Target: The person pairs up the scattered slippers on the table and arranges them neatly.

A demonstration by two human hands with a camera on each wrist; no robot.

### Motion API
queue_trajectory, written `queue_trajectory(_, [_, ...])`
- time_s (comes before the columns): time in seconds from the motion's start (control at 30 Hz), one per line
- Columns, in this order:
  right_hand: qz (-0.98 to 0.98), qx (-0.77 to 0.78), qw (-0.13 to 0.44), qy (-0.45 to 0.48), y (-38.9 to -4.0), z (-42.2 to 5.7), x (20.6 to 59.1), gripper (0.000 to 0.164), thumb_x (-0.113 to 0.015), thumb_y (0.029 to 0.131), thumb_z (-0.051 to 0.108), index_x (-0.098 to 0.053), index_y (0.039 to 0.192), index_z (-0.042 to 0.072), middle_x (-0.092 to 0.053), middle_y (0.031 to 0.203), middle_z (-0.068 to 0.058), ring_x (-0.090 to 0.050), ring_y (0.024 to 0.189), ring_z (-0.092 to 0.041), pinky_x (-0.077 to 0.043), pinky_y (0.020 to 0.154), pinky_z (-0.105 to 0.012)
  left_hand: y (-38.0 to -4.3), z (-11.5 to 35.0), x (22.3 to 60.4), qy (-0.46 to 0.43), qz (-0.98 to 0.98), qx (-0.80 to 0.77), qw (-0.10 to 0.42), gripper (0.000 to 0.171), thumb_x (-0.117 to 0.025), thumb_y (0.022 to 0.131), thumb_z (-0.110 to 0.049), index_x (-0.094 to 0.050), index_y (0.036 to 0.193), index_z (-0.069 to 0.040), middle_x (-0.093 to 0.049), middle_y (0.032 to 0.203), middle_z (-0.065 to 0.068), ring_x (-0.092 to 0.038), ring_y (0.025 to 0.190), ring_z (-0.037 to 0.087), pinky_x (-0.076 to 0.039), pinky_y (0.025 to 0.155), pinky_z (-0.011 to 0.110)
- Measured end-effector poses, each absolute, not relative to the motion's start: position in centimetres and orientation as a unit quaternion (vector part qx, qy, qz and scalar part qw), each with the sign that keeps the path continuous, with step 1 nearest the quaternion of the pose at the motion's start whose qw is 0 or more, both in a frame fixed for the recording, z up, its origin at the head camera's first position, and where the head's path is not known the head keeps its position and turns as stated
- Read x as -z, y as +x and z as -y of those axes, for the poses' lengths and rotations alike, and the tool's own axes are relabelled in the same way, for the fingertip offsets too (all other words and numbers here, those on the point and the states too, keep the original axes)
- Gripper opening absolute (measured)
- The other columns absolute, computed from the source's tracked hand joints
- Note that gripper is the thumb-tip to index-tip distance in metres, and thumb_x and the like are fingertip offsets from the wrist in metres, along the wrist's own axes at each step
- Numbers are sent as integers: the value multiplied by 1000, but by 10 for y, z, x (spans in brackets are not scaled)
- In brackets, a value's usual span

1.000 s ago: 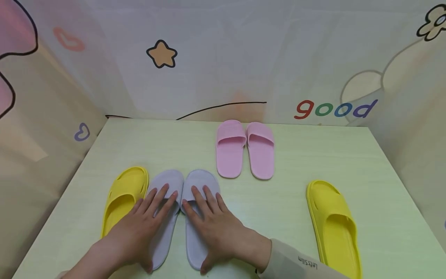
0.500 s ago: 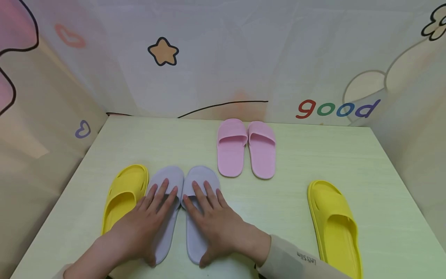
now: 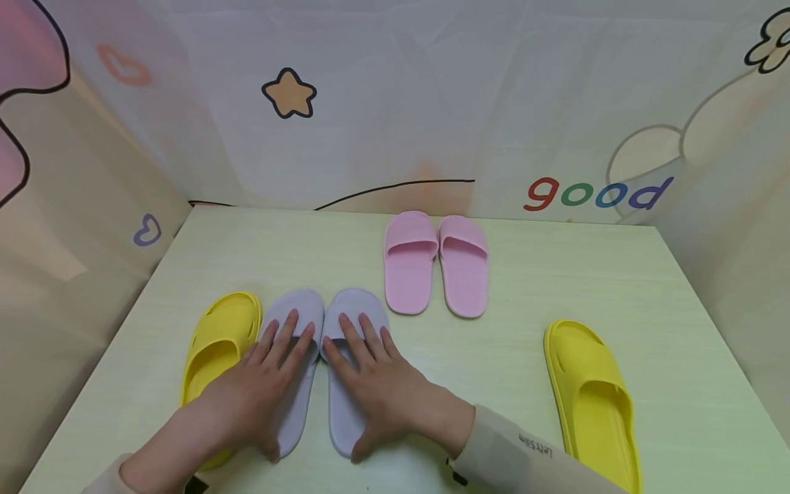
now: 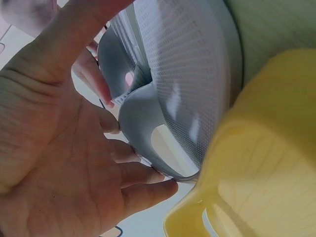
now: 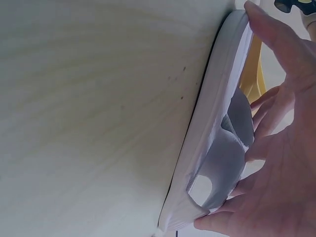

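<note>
Head view: two hands lie spread over two lilac slippers on a pale worktop (image 3: pixel 494 384). The left hand (image 3: pixel 249 401) rests on the left lilac slipper (image 3: pixel 297 415), its grip released, the fingers fanned across the strap and the thumb toward the heel. The right hand (image 3: pixel 385 398) lies likewise on the right lilac slipper (image 3: pixel 343 415), its grip also released. Both lilac slippers stand flat, left of the worktop's middle, toes toward the backdrop (image 3: pixel 395 103), touching at their inner front edges and diverging toward the heels. One yellow slipper (image 3: pixel 216 343) stands just left of them, partly covered by the left wrist; the other yellow slipper (image 3: pixel 592 405) stands well apart at right, cut off by the lower edge of the view. Two pink slippers (image 3: pixel 410 274) stand side by side farther back, near the backdrop, which bears a star (image 3: pixel 289 93) and the word "good". Left wrist view: the palm shows, with fingertips against the lilac strap and yellow beside it. Right wrist view: the thumb tip touches the heel rim while the fingertips meet the strap
</note>
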State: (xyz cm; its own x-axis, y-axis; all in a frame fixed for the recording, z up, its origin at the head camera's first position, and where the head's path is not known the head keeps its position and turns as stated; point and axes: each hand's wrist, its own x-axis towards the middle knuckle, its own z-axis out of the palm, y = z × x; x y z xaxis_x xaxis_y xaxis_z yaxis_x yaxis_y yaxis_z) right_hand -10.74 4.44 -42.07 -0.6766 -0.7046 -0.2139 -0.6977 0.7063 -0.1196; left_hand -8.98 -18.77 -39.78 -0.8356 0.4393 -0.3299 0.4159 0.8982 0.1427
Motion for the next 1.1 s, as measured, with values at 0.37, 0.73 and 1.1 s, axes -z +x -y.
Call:
queue_trajectory(0.37, [-917, 17, 122, -379, -118, -41, 421, 151, -87, 56, 78, -5, 168, 18, 13, 174, -17, 4, 161, -45, -16, 129, -60, -105, 188, 397, 210, -955, -33, 205, 164, -103, 44, -54, -5, 168, -13, 10, 174, 21, -5, 157, 55, -24, 120, 71])
queue_trajectory(0.73, [-919, 26, 133, -371, -130, -35, 420, 151, -88, 57, 77, -4, 168, 19, 14, 174, -17, 6, 160, -45, -14, 129, -61, -118, 190, 394, 207, -954, -23, 217, 161, -102, 48, -54, -1, 168, -13, 12, 173, 22, -5, 153, 62, -26, 117, 73])
queue_trajectory(1.1, [-923, 32, 144, -355, -143, -31, 421, 150, -87, 59, 76, 0, 168, 20, 20, 173, -15, 10, 160, -44, -9, 130, -59, -135, 193, 397, 210, -953, 4, 219, 165, -101, 48, -58, 5, 167, -14, 15, 173, 23, -9, 151, 66, -25, 117, 74])
